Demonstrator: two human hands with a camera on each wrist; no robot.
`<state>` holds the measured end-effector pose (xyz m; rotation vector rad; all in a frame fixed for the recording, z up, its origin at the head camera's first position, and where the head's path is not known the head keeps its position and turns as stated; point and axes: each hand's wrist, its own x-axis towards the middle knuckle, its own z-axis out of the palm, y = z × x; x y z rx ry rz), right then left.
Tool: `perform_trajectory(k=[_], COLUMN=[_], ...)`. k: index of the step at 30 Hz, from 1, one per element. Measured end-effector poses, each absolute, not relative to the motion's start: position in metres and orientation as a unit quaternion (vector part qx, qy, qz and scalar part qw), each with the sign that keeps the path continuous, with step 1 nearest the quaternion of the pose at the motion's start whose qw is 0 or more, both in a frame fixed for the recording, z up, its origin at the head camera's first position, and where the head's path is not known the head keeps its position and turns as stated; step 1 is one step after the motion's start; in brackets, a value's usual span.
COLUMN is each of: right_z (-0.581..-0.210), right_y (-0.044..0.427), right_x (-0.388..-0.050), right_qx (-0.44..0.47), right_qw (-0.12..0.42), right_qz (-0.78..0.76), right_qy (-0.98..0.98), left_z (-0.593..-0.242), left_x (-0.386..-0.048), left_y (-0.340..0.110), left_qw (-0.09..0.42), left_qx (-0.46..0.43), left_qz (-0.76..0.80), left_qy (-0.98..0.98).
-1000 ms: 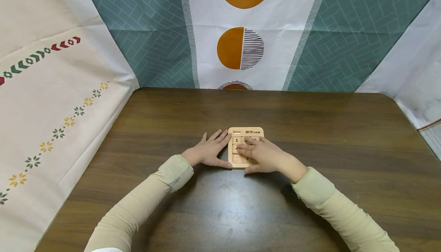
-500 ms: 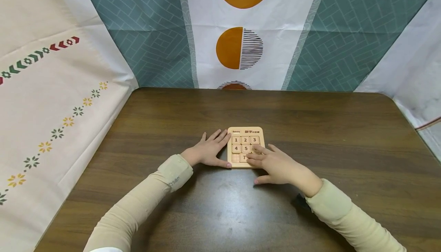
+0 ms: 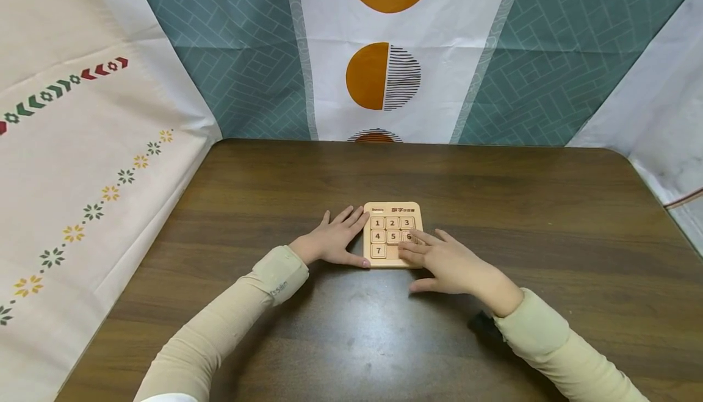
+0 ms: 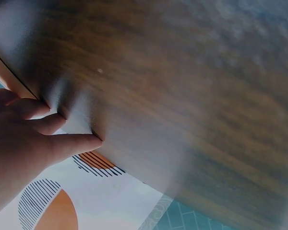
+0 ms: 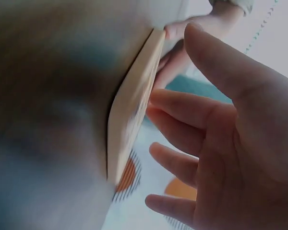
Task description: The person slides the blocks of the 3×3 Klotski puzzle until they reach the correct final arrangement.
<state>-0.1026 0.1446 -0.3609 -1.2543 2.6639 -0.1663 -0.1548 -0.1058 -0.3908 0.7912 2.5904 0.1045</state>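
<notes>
In the head view a pale wooden sliding number puzzle [image 3: 391, 205] lies flat on the table. Tiles 1 to 5 show in order in its upper rows, and the 7 tile [image 3: 378, 251] is in the bottom left slot. Beside that tile shows a bare slot. My left hand [image 3: 332, 242] lies spread at the puzzle's left edge, index finger and thumb touching its frame. Over the lower right part my right hand [image 3: 453, 265] reaches with extended fingertips on or just above the tiles, partly covering the 6 and hiding the bottom right slot.
The brown wooden table [image 3: 494, 201] stretches around the puzzle. A patterned curtain [image 3: 263, 54] hangs behind its far edge, and a white embroidered cloth [image 3: 82, 176] borders the left side. Pale wrist bands cover both wrists.
The 7 tile has slid left from the bottom middle slot into the bottom left one. My right hand has drawn back rightward, uncovering the upper tiles. The left hand has stayed put.
</notes>
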Motion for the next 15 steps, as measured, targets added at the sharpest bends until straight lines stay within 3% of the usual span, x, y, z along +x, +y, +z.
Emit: perform_trajectory(k=[6,15], right_z=[-0.361,-0.366], right_y=[0.159,0.138], right_x=[-0.101,-0.103], right_qx=[-0.407,-0.424], right_qw=[0.101,0.104], right_qz=[-0.056,-0.041], right_qy=[0.906,0.899], left_z=[-0.391,-0.395], left_x=[-0.155,-0.155], left_y=[-0.107,-0.108], left_qw=[0.216,0.207], left_qx=[0.283,0.285], left_qz=[0.039,0.039], left_qy=[0.933,0.935])
